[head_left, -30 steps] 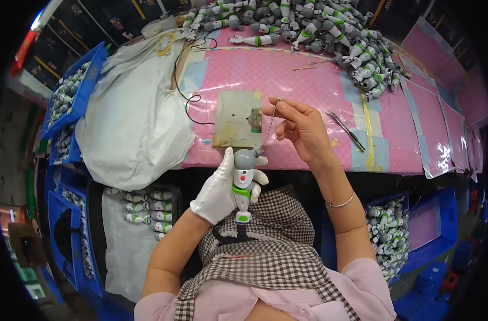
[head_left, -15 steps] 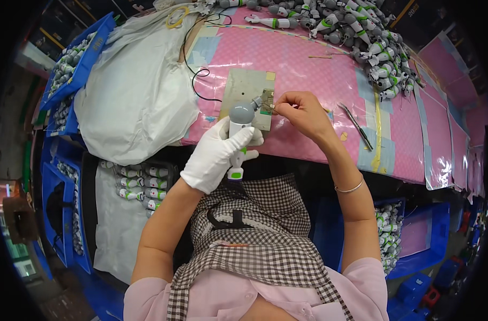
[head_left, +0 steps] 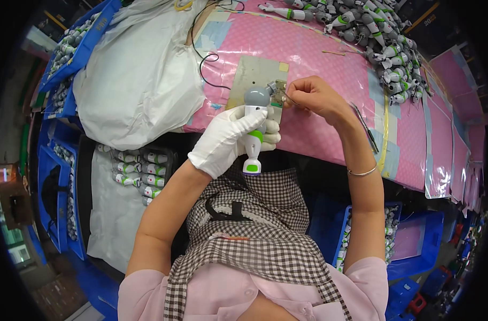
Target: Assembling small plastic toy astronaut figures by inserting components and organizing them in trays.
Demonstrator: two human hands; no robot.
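Observation:
My left hand [head_left: 228, 140], in a white glove, grips a small toy figure [head_left: 253, 136] with a grey head, white body and green and purple bands, held upright over the near edge of the pink table [head_left: 319, 48]. My bare right hand [head_left: 313, 97] is just right of the figure's head, fingers pinched on a thin wire-like tool [head_left: 287, 96] that touches a small clear part by the head. A grey-green pad [head_left: 254, 80] lies on the table right behind the figure.
A heap of like toy figures [head_left: 377, 37] lies at the table's far right. A big white bag [head_left: 142, 80] covers the left side, with a black cable [head_left: 206, 59] beside it. Tweezers [head_left: 366, 128] lie right of my right wrist. Blue bins of figures [head_left: 67, 59] stand around.
The toy figure has been raised from below the table edge up to the pad. My right hand has come down and left to meet its head.

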